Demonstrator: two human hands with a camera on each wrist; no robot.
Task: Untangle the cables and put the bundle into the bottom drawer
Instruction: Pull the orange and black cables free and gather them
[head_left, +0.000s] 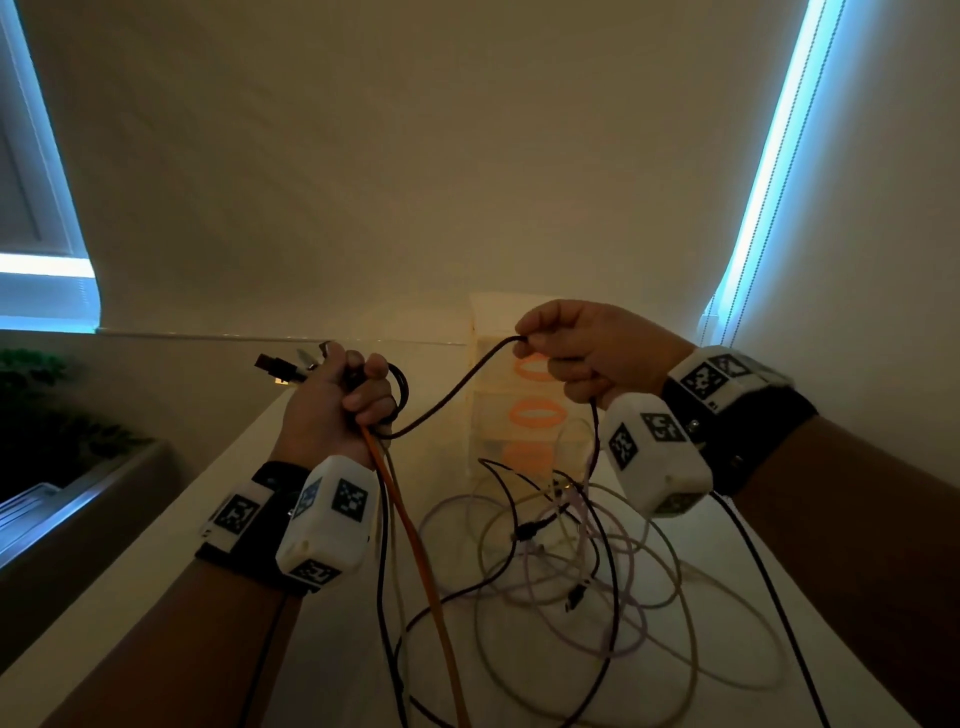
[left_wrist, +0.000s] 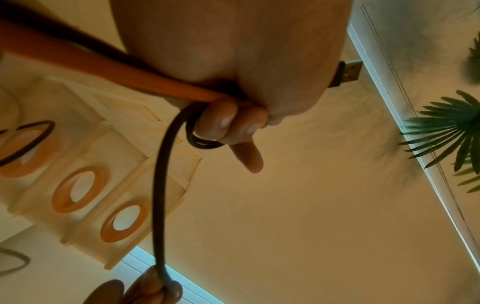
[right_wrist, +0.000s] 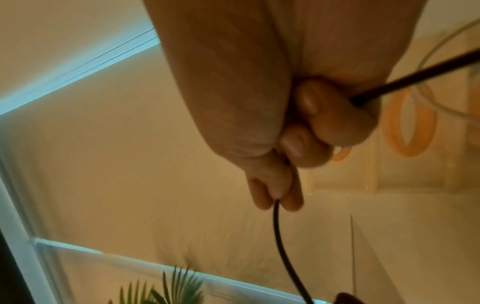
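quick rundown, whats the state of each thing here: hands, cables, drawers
left hand: grips gathered cable ends, orange cable among them
right hand: grips the black cable
black cable: slack span between both hands
orange cable: hangs from left hand
pale cables: loose, overlapping on the table, still tangled
drawer unit: three drawers, all shut

Pale table with loose cables and a drawer unit

A smooth, cream-white table top (head_left: 171, 551) runs away from the viewer toward the wall. On it lies a loose tangle of thin cables (head_left: 566, 566): pale lilac and off-white loops overlapping one another, with black strands and small dark plugs crossing over them. At the far end of the table stands a small cream drawer unit (head_left: 524, 395) with three stacked drawers, each fronted by an orange oval ring handle.
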